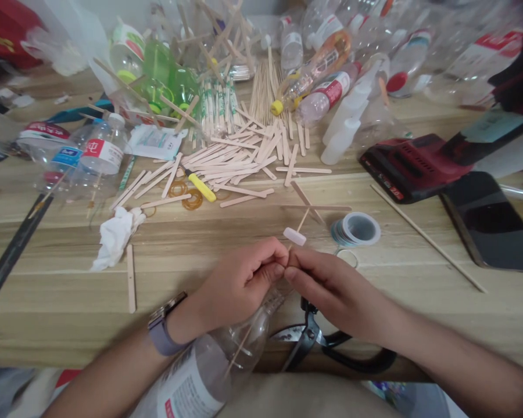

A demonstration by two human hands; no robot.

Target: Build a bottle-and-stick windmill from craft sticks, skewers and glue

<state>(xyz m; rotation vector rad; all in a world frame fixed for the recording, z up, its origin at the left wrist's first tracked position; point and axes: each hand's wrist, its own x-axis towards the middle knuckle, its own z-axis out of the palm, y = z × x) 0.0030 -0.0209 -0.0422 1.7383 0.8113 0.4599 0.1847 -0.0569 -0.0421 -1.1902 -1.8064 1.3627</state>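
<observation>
My left hand (239, 284) and my right hand (331, 287) meet at the fingertips over the table's near edge, both pinched on a thin wooden skewer (303, 222). The skewer carries a white bottle cap (294, 236) just beyond my fingers and a cross of popsicle sticks (314, 208) at its far end. Its lower part runs down into the neck of a clear plastic bottle (226, 360) lying under my left wrist, which wears a watch. Black scissors (326, 342) lie under my right hand.
A heap of popsicle sticks (239, 159) and rubber bands (192, 199) lies mid-table. Empty bottles (322, 81) crowd the back. A tape roll (356, 228), a long skewer (427, 237), a red tool (414, 165), a phone (492, 223) and a crumpled tissue (115, 235) surround my hands.
</observation>
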